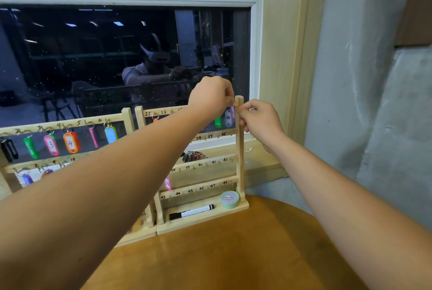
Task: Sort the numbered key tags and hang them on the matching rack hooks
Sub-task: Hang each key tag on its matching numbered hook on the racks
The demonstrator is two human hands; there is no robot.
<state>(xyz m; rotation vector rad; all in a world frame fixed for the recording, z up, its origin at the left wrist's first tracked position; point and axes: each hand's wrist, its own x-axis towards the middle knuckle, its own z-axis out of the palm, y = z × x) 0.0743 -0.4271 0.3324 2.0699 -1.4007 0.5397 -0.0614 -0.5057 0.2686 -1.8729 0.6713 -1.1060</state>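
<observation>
**Head view.** Two wooden racks stand side by side on the round wooden table, in front of a dark window.

The left rack has a top rail numbered up to 6. Hanging from it in a row are:
- a black tag
- a green tag
- a pink tag marked 3
- an orange tag marked 4
- a slim pink tag
- a light blue tag

The right rack has rails numbered 25 to 48. At the right end of its top rail hang a small green tag and, just beside it, a pale tag marked 30. A pink tag marked 37 hangs lower at the left.

The left hand is at the rack's top right corner, just above the tag marked 30. Its fingers are curled with the tips together beside the post's top. Whether they pinch anything cannot be told.

The right hand is on the other side of the same post, with curled fingers touching its edge. Its grip likewise cannot be told.

The left forearm covers the middle of the right rack. In the rack's base tray lie a black-capped marker and a mint-green tub. A bunch of keys shows between the rails.
</observation>
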